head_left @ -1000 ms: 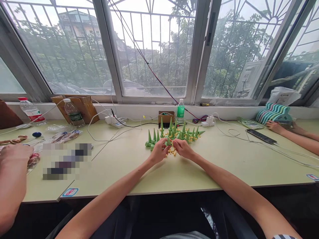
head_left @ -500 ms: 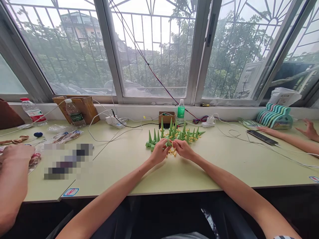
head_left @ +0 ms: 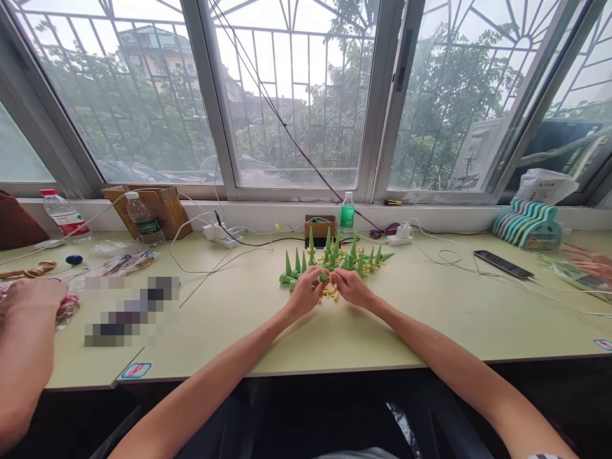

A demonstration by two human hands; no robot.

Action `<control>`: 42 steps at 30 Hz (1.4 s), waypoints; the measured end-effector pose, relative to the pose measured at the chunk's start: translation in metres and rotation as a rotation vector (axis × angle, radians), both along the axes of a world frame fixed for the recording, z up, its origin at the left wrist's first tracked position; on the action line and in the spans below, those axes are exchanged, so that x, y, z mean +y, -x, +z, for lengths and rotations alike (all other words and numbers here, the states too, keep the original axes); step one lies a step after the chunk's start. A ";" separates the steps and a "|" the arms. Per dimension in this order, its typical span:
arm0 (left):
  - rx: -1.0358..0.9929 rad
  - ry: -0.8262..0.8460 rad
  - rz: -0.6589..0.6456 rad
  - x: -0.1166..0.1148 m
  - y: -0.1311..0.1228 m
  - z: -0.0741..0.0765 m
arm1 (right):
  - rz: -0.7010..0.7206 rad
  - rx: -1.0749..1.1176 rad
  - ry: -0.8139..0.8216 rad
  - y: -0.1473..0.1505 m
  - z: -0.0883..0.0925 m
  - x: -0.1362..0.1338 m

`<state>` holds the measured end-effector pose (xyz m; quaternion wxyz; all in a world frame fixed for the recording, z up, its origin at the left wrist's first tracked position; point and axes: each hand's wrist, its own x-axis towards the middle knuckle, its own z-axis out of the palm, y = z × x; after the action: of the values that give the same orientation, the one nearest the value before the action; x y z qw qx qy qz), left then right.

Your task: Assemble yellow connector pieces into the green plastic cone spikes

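Close together over the middle of the table, both my hands are bent in toward each other. My left hand (head_left: 306,293) is closed around a small green plastic piece (head_left: 324,276), which shows between the thumb and fingers. Just to its right, the fingertips of my right hand (head_left: 354,290) are pinched; whatever they hold is too small and covered to make out. Behind the hands stand several green cone-shaped spikes (head_left: 352,255) among other green pieces. Small yellow pegs (head_left: 329,296) lie scattered below and between my hands.
A small cardboard box (head_left: 320,226) and a green-labelled bottle (head_left: 347,213) stand behind the spikes. White cables and a phone (head_left: 503,264) lie to the right, near teal hangers (head_left: 528,223). Co-workers' hands are at the left (head_left: 36,299) and right (head_left: 593,264) edges.
The green piece in my left hand has turned slightly, while both hands stay nearly in place. At right, a co-worker's hands have drawn back toward the edge, with a flat green packet now beside them.
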<state>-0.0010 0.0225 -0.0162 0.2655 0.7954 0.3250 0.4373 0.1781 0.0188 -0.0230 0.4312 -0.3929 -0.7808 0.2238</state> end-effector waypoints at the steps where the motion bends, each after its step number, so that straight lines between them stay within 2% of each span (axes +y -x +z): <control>1: -0.004 0.014 -0.006 0.000 0.000 0.000 | -0.001 0.003 0.000 0.000 0.001 0.000; 7: -0.076 0.134 -0.049 -0.002 -0.002 0.001 | -0.028 0.035 0.003 0.001 0.004 -0.002; 16: -0.137 0.214 -0.002 0.001 -0.001 0.000 | -0.070 0.090 -0.008 0.000 0.003 -0.001; 24: -0.246 0.353 -0.056 0.003 -0.003 0.003 | -0.096 0.030 -0.072 -0.001 0.004 -0.001; 42: -0.229 0.449 -0.099 0.000 -0.001 0.005 | -0.034 0.001 -0.064 0.000 0.003 -0.001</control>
<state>-0.0003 0.0220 -0.0116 0.4918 0.6766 0.3425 0.4278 0.1782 0.0182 -0.0202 0.4476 -0.3920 -0.7805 0.1916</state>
